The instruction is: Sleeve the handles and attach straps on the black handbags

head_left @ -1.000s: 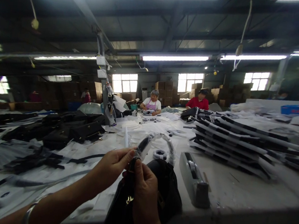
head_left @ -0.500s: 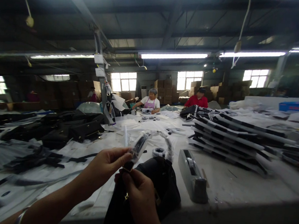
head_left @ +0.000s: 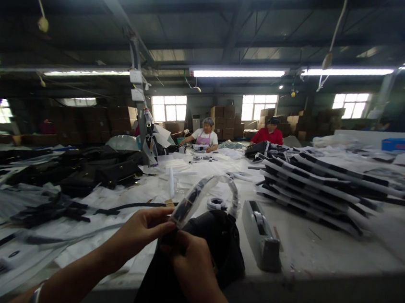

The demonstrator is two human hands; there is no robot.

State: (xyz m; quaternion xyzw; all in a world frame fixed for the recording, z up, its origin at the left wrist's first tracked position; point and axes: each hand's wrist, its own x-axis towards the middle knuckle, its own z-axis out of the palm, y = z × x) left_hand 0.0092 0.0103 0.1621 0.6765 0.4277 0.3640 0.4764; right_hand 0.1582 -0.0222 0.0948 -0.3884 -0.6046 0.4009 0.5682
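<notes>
A black handbag (head_left: 220, 238) leans at the near edge of the table in front of me. Its arched handle (head_left: 192, 194) is wrapped in clear plastic film. My left hand (head_left: 149, 228) pinches the left lower end of this handle between thumb and fingers. Just below and to the right, my right hand (head_left: 194, 264) is closed on the bag at the handle's base; its fingertips partly cover what they grip. Behind the bag lies a roll (head_left: 216, 203), seen through the handle's arch. A grey tape dispenser (head_left: 261, 239) stands to the bag's right.
Stacked black-and-white wrapped pieces (head_left: 314, 192) lie at the right. Black bags (head_left: 102, 172) and plastic-covered straps (head_left: 44, 207) spread over the left side. Across the white table (head_left: 325, 256) sit a person in a pink apron (head_left: 206, 137) and a person in red (head_left: 267, 135).
My hands have shifted slightly down at the handle's base, and the right hand has turned over the metal fitting seen before. The handle's film-wrapped left side shows more plainly now.
</notes>
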